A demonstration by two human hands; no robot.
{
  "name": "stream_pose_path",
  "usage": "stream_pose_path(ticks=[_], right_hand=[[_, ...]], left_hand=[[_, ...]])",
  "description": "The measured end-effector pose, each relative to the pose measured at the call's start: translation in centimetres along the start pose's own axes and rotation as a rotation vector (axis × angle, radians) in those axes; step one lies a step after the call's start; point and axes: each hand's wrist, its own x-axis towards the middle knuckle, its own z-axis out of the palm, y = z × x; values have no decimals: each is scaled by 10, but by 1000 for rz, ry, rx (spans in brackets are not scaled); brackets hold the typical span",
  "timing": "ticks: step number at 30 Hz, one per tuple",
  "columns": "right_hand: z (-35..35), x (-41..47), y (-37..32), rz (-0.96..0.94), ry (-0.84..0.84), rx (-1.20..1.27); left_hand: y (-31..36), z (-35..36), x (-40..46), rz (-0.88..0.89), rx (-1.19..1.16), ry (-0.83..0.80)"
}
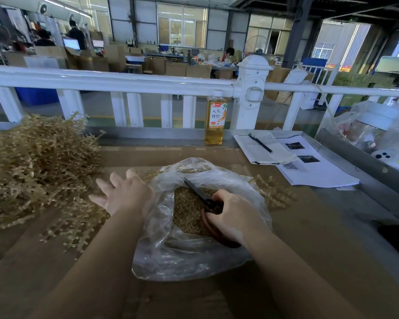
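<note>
Ok: pile of tan sprigs [32, 162] sits on the worktop [320, 238] just left of the left hand [127, 195], whose fingers [104, 184] are spread straight and grip nothing, palm at the left rim of the clear bag [182, 256]. Right of those fingers, the right hand [235, 217] has its fingers curled round the handles of the scissors [198, 192], black blades pointing up-left from them over the cut bits [187, 210] inside the bag. Beyond the fingers stands a bottle [215, 118], with papers [313, 166] further right.
</note>
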Motion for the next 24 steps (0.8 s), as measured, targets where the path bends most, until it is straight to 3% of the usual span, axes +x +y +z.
stream_pose_path(ticks=[5, 10, 14, 21, 24], right_hand=[[0, 1, 1, -5, -13, 1], [1, 1, 2, -1, -25, 4], [1, 1, 2, -4, -23, 6], [1, 1, 2, -2, -31, 9], [1, 2, 2, -2, -32, 5]], left_hand=[[0, 2, -2, -18, -16, -82], [0, -3, -6, 9, -54, 181], [-5, -11, -4, -84, -191, 309], [-19, -4, 3, -233, -252, 51], [-20, -1, 2, -233, -271, 59]])
